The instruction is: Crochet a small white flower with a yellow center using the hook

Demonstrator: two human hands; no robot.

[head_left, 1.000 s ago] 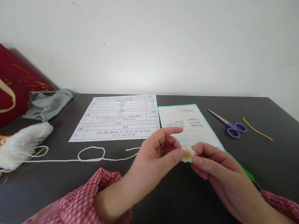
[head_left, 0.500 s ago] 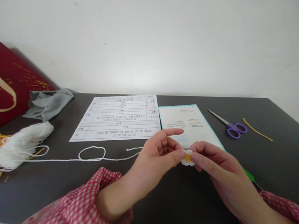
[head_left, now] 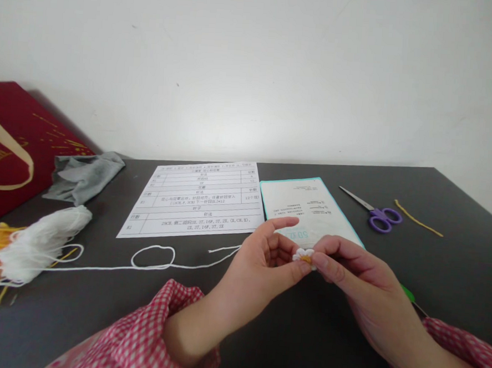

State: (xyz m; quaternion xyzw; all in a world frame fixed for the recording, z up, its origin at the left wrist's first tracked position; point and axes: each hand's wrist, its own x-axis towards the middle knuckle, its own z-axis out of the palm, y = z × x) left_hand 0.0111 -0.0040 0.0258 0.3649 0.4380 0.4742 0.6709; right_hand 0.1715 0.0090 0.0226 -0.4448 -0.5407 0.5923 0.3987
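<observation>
A small crocheted flower (head_left: 305,257) with white petals and a yellow centre is pinched between my two hands above the dark table. My left hand (head_left: 272,263) holds its left and lower edge, the thumb over part of the yellow centre and the index finger raised away. My right hand (head_left: 353,274) grips the right edge between thumb and fingers. White yarn (head_left: 199,266) runs across the table from the left, with one loop in it, and passes out of sight behind my left hand. Beyond my right wrist, a green handle (head_left: 408,294) with a thin metal shaft shows partly.
White and yellow yarn skeins (head_left: 37,246) lie at the left, beside a grey cloth (head_left: 86,177) and a red bag (head_left: 19,142). A printed sheet (head_left: 199,200) and a blue-edged packet (head_left: 307,201) lie behind my hands. Purple-handled scissors (head_left: 380,219) and a yellow yarn piece (head_left: 419,218) are at the right.
My left thumb has shifted right across the flower's lower part, covering more of the yellow centre. The flower is still held by both hands. The camera view has shifted slightly.
</observation>
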